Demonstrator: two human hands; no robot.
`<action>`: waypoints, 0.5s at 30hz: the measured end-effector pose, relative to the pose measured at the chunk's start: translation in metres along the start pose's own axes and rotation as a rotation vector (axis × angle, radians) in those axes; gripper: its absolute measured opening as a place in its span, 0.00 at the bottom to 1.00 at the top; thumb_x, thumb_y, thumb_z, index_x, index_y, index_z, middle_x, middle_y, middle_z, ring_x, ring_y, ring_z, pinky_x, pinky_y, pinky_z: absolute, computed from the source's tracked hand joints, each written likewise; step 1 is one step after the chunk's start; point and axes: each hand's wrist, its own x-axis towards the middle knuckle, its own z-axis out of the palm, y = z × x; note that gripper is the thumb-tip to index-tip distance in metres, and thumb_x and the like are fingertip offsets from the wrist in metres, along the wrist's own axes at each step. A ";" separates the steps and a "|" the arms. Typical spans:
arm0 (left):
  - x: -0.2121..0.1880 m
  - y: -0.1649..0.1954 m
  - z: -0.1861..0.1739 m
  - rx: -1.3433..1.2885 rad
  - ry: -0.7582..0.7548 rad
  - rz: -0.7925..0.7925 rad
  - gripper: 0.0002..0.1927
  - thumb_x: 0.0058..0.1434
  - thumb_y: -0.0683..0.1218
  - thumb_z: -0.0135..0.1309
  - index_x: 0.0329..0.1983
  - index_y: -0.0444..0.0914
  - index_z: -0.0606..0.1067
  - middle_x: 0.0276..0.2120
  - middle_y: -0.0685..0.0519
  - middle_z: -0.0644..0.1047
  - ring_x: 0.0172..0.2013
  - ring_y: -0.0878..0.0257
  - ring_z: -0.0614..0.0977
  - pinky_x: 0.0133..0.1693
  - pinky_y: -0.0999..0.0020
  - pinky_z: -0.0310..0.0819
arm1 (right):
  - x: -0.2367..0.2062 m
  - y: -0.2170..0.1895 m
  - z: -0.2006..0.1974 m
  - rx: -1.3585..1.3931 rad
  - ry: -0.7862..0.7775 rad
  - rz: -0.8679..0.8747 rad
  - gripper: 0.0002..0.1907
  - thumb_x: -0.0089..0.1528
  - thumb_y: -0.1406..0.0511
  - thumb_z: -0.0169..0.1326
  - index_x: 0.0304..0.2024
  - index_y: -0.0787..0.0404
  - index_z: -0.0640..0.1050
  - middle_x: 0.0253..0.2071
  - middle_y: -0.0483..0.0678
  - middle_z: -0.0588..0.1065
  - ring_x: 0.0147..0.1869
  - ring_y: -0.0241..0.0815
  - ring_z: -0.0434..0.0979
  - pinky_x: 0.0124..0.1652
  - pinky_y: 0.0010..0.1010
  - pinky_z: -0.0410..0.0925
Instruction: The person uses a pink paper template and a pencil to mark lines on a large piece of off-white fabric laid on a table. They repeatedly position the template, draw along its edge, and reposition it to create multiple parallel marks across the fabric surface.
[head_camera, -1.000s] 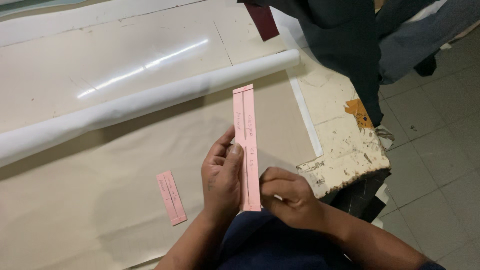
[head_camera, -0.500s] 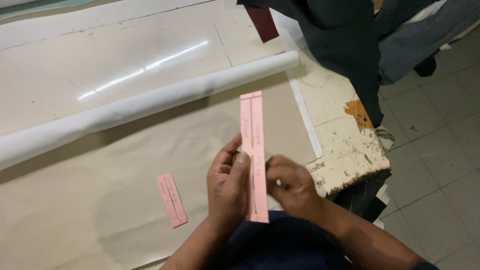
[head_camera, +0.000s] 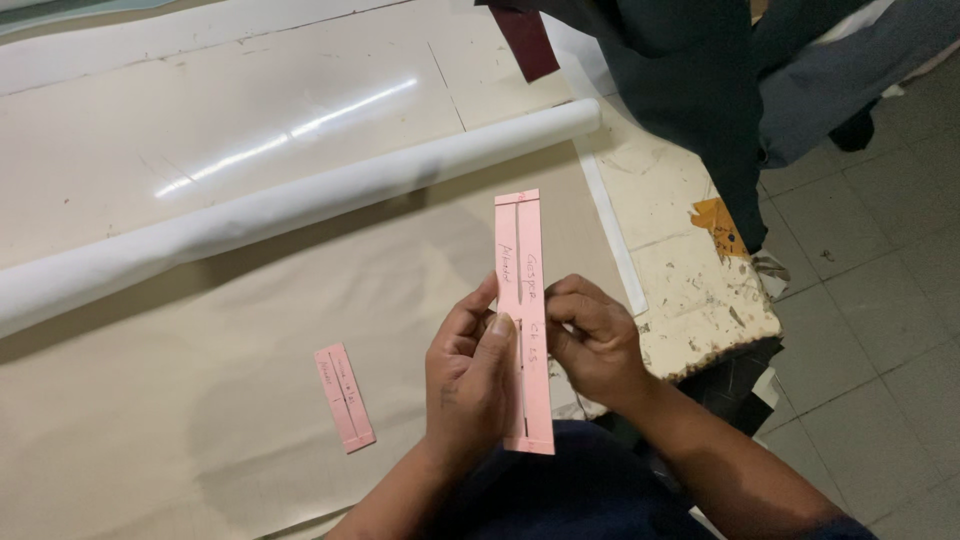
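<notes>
Left hand (head_camera: 468, 385): fingers and thumb closed on the long pink card strip (head_camera: 524, 320), gripping its left edge near the middle.
Right hand (head_camera: 592, 340): pinching the same strip from its right edge.
Long pink card strip: held upright above the counter (head_camera: 250, 300), between both hands.
Short pink strip (head_camera: 344, 397): flat on the brown paper, left of the left hand.
White roll (head_camera: 280, 210): lying across the counter, beyond the hands.
</notes>
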 end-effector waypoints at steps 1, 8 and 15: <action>0.001 0.000 0.000 -0.010 -0.017 0.013 0.25 0.72 0.41 0.46 0.70 0.26 0.64 0.43 0.46 0.78 0.41 0.68 0.80 0.44 0.74 0.77 | -0.001 0.001 -0.001 -0.033 0.024 0.024 0.04 0.63 0.74 0.58 0.40 0.64 0.79 0.38 0.46 0.74 0.35 0.36 0.73 0.34 0.26 0.69; 0.015 0.003 -0.010 -0.124 0.081 -0.010 0.25 0.72 0.42 0.46 0.69 0.27 0.63 0.41 0.48 0.78 0.36 0.69 0.79 0.37 0.75 0.76 | -0.028 -0.013 -0.002 -0.015 -0.286 -0.195 0.06 0.62 0.76 0.59 0.40 0.64 0.76 0.41 0.47 0.73 0.44 0.38 0.76 0.40 0.29 0.71; 0.024 0.011 -0.013 -0.339 -0.096 -0.215 0.16 0.63 0.39 0.46 0.54 0.30 0.64 0.41 0.45 0.77 0.36 0.64 0.80 0.40 0.71 0.80 | -0.031 -0.004 0.000 0.181 -0.207 0.006 0.04 0.66 0.76 0.54 0.42 0.66 0.75 0.47 0.51 0.73 0.51 0.40 0.76 0.48 0.29 0.72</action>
